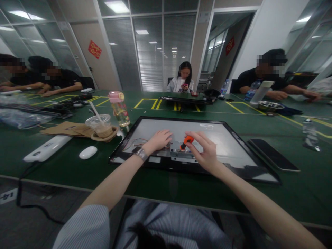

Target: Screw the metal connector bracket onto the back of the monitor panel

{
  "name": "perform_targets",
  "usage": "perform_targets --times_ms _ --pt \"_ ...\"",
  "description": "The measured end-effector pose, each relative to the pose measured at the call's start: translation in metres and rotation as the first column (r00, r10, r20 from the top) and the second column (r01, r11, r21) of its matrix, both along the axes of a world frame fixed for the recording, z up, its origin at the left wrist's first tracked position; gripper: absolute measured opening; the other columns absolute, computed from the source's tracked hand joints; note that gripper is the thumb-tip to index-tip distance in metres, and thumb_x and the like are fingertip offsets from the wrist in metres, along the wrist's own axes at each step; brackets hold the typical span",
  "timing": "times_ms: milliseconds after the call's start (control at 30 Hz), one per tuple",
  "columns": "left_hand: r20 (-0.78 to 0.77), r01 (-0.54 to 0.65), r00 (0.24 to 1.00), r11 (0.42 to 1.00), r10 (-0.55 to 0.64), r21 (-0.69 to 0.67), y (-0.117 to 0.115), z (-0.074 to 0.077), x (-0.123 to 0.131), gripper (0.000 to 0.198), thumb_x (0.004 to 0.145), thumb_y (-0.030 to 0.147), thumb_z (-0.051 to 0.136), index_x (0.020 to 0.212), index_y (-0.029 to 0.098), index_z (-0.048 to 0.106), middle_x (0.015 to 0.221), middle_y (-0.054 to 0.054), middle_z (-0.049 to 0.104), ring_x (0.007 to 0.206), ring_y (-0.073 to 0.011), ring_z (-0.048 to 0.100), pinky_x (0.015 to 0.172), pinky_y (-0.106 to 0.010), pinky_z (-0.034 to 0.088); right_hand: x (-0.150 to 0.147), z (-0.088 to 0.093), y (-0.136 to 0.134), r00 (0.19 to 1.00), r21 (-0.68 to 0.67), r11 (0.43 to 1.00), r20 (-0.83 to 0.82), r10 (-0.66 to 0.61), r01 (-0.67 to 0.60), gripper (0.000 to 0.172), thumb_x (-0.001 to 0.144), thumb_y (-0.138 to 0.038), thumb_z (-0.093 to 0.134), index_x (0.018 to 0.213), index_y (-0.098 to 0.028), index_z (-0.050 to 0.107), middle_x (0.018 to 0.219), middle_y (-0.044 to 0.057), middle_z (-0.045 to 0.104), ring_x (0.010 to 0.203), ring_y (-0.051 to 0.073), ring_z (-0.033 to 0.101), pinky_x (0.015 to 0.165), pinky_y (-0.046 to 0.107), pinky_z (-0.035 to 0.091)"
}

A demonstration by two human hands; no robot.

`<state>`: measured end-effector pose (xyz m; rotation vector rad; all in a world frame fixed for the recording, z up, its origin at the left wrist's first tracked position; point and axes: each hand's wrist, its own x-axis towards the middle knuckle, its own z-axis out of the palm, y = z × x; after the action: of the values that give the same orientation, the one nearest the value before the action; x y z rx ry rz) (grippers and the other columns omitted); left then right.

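Note:
A flat display panel [220, 138] with a black frame lies in front of me, its grey back facing up. Near its front edge sits a metal bracket [177, 148] with small parts on it. My right hand [204, 148] grips an orange and black screwdriver [187, 141] by the handle, tilted over the bracket; its tip is too small to make out. On the panel just left of the bracket rests my left hand [159, 140], fingers stretched out, a watch [140, 152] on its wrist. Thin wires [135, 143] run beside that hand.
Left of the panel are a white mouse [88, 152], a white power strip [48, 148], an iced drink cup [100, 122] in a cardboard holder and a pink-lidded bottle [119, 107]. A black phone [272, 154] lies to the right. Several people sit around the green table [145, 185].

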<state>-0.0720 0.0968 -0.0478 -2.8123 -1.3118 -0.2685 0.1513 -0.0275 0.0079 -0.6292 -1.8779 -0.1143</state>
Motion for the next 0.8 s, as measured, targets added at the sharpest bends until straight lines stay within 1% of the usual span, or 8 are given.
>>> perform_targets --times_ms 133,267,400,533,667,800 --pt "0.003 0.006 1.0 1.0 -0.006 0.004 0.001 -0.001 0.0 0.047 0.113 0.036 0.037 0.153 0.017 0.052 0.161 -0.016 0.053 0.151 -0.0288 0.049 0.125 -0.048 0.039 0.0 -0.006 0.002 1.0 -0.018 1.0 -0.024 -0.018 0.018 0.041 0.105 -0.02 0.057 0.144 -0.028 0.06 0.115 0.011 0.079 0.099 0.026 0.076 0.086 0.043 0.064" --pt "0.005 0.008 1.0 1.0 -0.008 0.012 0.0 0.0 0.001 0.047 0.113 0.034 0.038 0.152 0.015 0.053 0.16 -0.017 0.054 0.151 -0.0278 0.049 0.125 -0.045 0.038 0.002 -0.011 0.006 0.999 -0.054 0.998 -0.044 -0.026 0.024 0.047 0.105 -0.02 0.053 0.152 -0.027 0.052 0.118 0.012 0.078 0.104 0.026 0.077 0.089 0.044 0.063" --pt "-0.007 0.003 1.0 1.0 -0.002 0.023 0.0 -0.001 0.001 0.047 0.113 0.035 0.037 0.153 0.015 0.052 0.159 -0.017 0.055 0.15 -0.0283 0.05 0.125 -0.045 0.038 0.003 -0.01 0.006 0.999 -0.04 0.999 -0.039 0.002 -0.003 0.04 0.105 -0.02 0.053 0.144 -0.026 0.058 0.114 0.011 0.079 0.101 0.025 0.077 0.089 0.042 0.063" --pt "-0.027 0.012 1.0 0.999 -0.011 0.038 0.001 -0.002 0.0 0.046 0.113 0.033 0.037 0.153 0.016 0.053 0.161 -0.017 0.053 0.151 -0.029 0.049 0.124 -0.047 0.039 0.002 -0.005 0.004 1.0 -0.006 1.0 -0.03 0.01 -0.01 0.033 0.104 -0.022 0.058 0.137 -0.026 0.063 0.107 0.009 0.079 0.093 0.025 0.076 0.083 0.04 0.063" --pt "-0.032 0.018 0.999 0.999 -0.017 0.031 0.0 -0.001 0.001 0.048 0.113 0.033 0.035 0.154 0.015 0.052 0.161 -0.017 0.053 0.153 -0.0285 0.047 0.125 -0.047 0.038 0.001 -0.004 0.004 1.0 0.02 1.0 -0.03 0.01 -0.009 0.031 0.102 -0.022 0.062 0.133 -0.026 0.063 0.104 0.007 0.079 0.088 0.024 0.076 0.08 0.039 0.063" --pt "-0.024 0.013 1.0 1.0 -0.013 0.01 -0.001 0.001 0.001 0.047 0.113 0.032 0.036 0.155 0.015 0.052 0.16 -0.017 0.054 0.154 -0.0282 0.046 0.125 -0.047 0.038 0.001 -0.008 0.005 0.998 0.007 1.0 -0.056 -0.008 0.009 0.033 0.103 -0.019 0.06 0.136 -0.026 0.061 0.103 0.008 0.078 0.088 0.023 0.076 0.082 0.039 0.063"
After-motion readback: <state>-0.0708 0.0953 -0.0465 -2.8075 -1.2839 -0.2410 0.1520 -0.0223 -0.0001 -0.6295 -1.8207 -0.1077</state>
